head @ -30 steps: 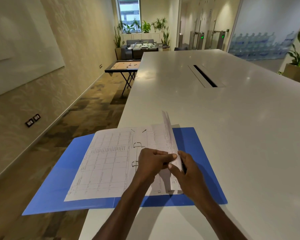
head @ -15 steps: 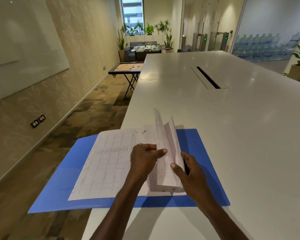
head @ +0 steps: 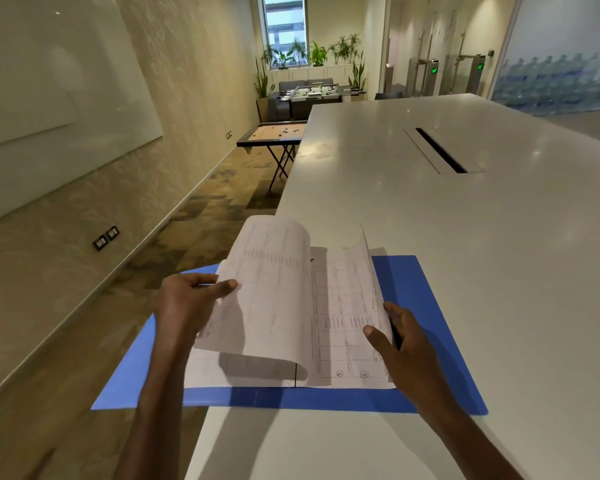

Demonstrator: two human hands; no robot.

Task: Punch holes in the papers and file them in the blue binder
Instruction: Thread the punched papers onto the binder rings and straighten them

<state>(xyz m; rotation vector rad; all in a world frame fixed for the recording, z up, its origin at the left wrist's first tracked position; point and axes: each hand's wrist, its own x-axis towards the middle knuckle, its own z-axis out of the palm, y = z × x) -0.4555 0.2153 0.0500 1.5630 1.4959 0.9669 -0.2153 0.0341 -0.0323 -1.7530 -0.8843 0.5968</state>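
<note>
A person's left hand (head: 187, 306) grips a curled sheaf of printed papers (head: 271, 292) above the open blue binder (head: 430, 306). The right hand (head: 402, 341) pinches the right-hand pages' edge. The binder overhangs the white worktop's (head: 465, 237) near left corner.

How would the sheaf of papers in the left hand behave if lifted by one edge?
Probably floppy: the papers already curl over in an arch where the left hand pinches their edge. Likely light, since fingertips alone carry them. They may slide or fan apart, as a single sheet by the right hand stands up apart over the blue binder.
</note>
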